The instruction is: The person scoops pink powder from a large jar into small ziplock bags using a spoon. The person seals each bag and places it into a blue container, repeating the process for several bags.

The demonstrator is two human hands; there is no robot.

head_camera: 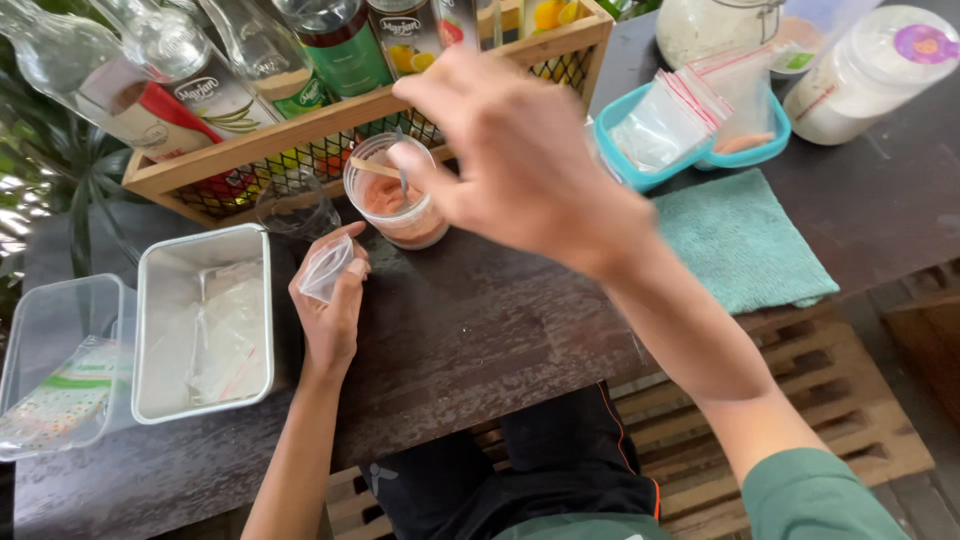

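Head view: left hand [328,305] pinches a small clear zip bag [326,268], light, limp, slippery, best gripped at its rim. Right hand [510,150] grips a spoon [402,175] over a jar of pink powder [398,205], just beyond the bag, on the desk [470,330].

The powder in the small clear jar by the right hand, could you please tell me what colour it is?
The powder is pinkish orange, seen best in the head view, inside the small clear jar.

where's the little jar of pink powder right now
In the head view the jar of pink powder stands upper centre on the dark table, against the wooden bottle crate, under the right hand and just above the left hand.
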